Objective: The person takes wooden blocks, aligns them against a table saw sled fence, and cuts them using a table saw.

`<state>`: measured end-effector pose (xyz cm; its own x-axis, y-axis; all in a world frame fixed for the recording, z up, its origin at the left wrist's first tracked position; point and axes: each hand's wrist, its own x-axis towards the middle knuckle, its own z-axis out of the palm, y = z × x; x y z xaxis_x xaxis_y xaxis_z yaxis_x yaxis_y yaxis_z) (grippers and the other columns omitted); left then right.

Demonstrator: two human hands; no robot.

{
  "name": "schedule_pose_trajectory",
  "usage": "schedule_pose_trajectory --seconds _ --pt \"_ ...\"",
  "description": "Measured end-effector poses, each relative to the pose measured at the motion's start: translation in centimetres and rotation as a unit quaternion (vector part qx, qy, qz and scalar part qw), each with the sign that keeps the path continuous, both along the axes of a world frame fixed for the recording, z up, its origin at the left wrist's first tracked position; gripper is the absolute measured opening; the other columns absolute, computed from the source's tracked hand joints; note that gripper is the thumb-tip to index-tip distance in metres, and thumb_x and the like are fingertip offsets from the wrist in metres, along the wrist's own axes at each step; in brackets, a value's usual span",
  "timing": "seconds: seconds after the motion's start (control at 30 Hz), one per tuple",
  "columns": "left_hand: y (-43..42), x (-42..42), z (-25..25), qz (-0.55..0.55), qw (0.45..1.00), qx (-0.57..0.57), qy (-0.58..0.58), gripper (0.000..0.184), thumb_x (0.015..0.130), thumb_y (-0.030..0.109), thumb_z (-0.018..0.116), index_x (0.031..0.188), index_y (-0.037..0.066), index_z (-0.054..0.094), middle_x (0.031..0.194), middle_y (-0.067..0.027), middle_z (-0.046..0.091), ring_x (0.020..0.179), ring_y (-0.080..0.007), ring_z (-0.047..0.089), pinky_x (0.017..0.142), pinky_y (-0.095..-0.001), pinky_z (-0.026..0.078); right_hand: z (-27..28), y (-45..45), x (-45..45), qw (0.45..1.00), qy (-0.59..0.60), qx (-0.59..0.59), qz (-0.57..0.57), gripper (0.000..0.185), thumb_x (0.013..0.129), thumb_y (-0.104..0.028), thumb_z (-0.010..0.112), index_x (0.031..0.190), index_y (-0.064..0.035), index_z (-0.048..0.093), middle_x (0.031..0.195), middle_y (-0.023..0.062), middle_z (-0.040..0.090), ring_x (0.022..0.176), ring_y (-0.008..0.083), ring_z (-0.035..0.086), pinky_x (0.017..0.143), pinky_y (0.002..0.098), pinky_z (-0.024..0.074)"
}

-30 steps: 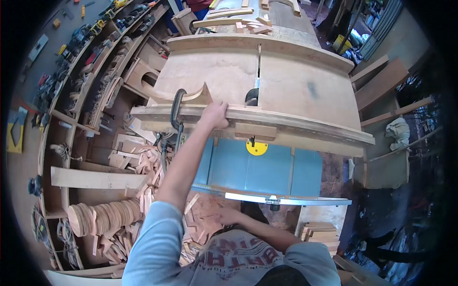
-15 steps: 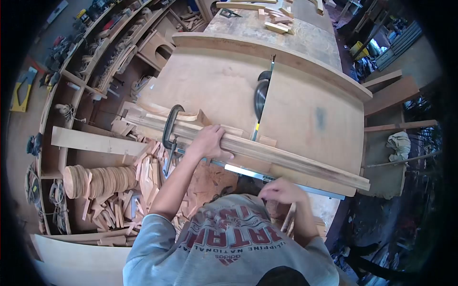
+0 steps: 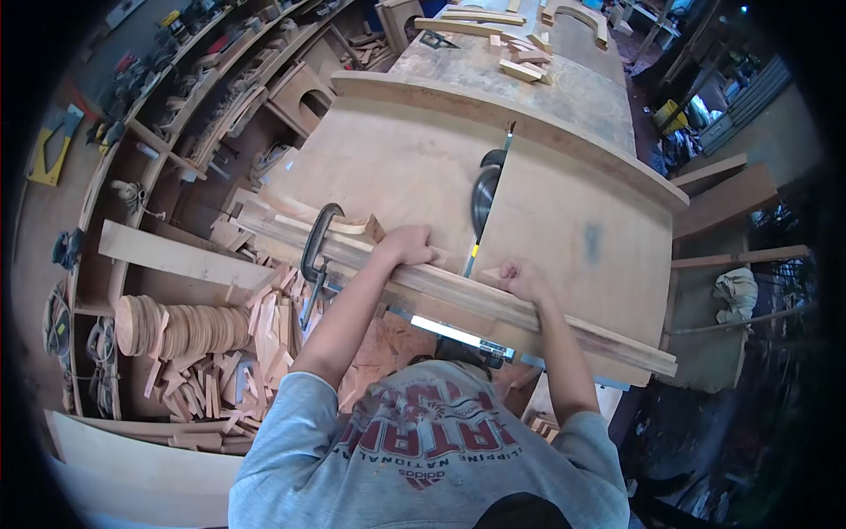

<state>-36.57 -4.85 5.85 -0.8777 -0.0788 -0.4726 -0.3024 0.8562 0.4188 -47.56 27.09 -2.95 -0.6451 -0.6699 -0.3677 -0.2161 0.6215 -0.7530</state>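
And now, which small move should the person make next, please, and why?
Probably the right hand should ease the small wood piece away from the saw blade: its fingers are beside that piece, which lies at the fence, and the blade stands exposed ahead. Whether it is turning, I cannot tell.

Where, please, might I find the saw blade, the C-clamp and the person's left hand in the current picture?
Saw blade (image 3: 484, 202): head view, on the dark face of the disc.
C-clamp (image 3: 311, 246): head view, on its curved frame.
Left hand (image 3: 409, 244): head view, on the back of the hand.
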Motion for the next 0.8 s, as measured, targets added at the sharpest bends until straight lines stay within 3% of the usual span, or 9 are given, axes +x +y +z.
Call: schedule_pose_trajectory --seconds 0.13,0.23,0.33,0.37,0.43,0.6,0.67,0.77,0.8 --pt "-0.9 0.3 -3.0 -0.022 0.998 0.018 0.06 0.053 0.081 0.033 0.07 0.128 0.009 0.071 0.123 -0.0182 0.075 0.116 -0.0355 0.07 0.1 -0.0479 0.053 7.8 -0.8 -0.9 0.925 -0.13 -0.182 -0.307 0.015 0.091 -0.014 0.079 0.097 -0.008 0.066 0.086 0.0017 0.069 0.08 0.013 0.066 0.071 0.0318 0.0566" --pt "-0.7 0.5 -3.6 -0.078 0.992 0.012 0.096 0.053 0.082 0.031 0.069 0.131 0.01 0.071 0.121 -0.0191 0.074 0.116 -0.0362 0.069 0.102 -0.0472 0.051 19.1 -5.2 6.3 0.901 -0.118 -0.415 -0.04 0.029 0.09 -0.005 0.073 0.118 -0.0049 0.07 0.106 0.0043 0.069 0.096 0.0167 0.068 0.086 0.0322 0.058" --pt "1.5 2.1 1.9 -0.04 0.982 0.026 0.184 0.049 0.087 0.031 0.068 0.13 0.009 0.071 0.122 -0.0194 0.071 0.118 -0.0379 0.065 0.104 -0.0469 0.049 25.7 -7.1 11.5 0.905 -0.074 -0.321 0.268 0.042 0.093 -0.017 0.075 0.134 -0.009 0.068 0.136 0.0151 0.064 0.127 0.0303 0.061 0.109 0.0433 0.0501" --pt "2.2 2.5 3.2 0.013 0.97 0.086 0.228 0.048 0.088 0.032 0.068 0.13 0.008 0.07 0.123 -0.0195 0.069 0.118 -0.0384 0.064 0.105 -0.047 0.049 24.5 -7.5 10.8 0.906 -0.067 -0.322 0.268 0.042 0.093 -0.017 0.075 0.134 -0.009 0.068 0.136 0.0151 0.064 0.127 0.0303 0.061 0.109 0.0433 0.0501" --pt "1.4 2.7 0.4 -0.061 0.928 0.123 0.345 0.05 0.089 0.034 0.073 0.131 0.005 0.068 0.123 -0.0193 0.067 0.118 -0.0389 0.063 0.103 -0.0473 0.05 19.8 -8.2 8.2 0.916 0.272 -0.275 0.108 0.047 0.095 -0.025 0.074 0.139 -0.0122 0.066 0.146 0.0161 0.06 0.132 0.0361 0.058 0.113 0.0462 0.047" --pt "4.3 4.9 4.7 0.117 0.912 0.304 0.248 0.048 0.089 0.026 0.079 0.13 0.004 0.067 0.129 -0.0183 0.068 0.123 -0.0372 0.064 0.105 -0.0438 0.051 17.1 -7.0 1.0 0.981 0.104 -0.078 0.144 0.058 0.085 -0.033 0.084 0.135 -0.0066 0.069 0.118 0.0177 0.076 0.112 0.0353 0.072 0.103 0.0474 0.0526" --pt "4.4 5.2 5.5 0.115 0.901 0.206 0.364 0.045 0.09 0.026 0.078 0.128 0.004 0.068 0.128 -0.0179 0.069 0.121 -0.037 0.066 0.104 -0.0435 0.052 17.9 -7.6 -3.1 0.963 0.122 0.004 0.239 0.049 0.086 -0.029 0.082 0.129 -0.0067 0.074 0.115 0.014 0.078 0.106 0.0293 0.075 0.089 0.047 0.0588" --pt "4.1 5.8 5.6 0.125 0.874 0.119 0.453 0.04 0.091 0.026 0.077 0.124 0.004 0.07 0.127 -0.0175 0.07 0.12 -0.0369 0.067 0.103 -0.0435 0.053 18.3 -9.0 -12.8 0.992 -0.066 -0.105 0.009 0.037 0.089 -0.01 0.071 0.126 -0.0079 0.076 0.108 0.0077 0.079 0.098 0.0184 0.074 0.067 0.0347 0.0603" --pt "4.1 6.0 5.4 0.138 0.877 0.138 0.44 0.038 0.091 0.027 0.077 0.121 0.004 0.071 0.126 -0.0176 0.071 0.12 -0.0369 0.066 0.104 -0.0438 0.052 18.9 -10.0 -16.0 0.984 0.048 -0.159 -0.068 0.045 0.093 -0.011 0.072 0.137 -0.0049 0.068 0.116 0.0107 0.076 0.096 0.0193 0.073 0.071 0.0337 0.0607"
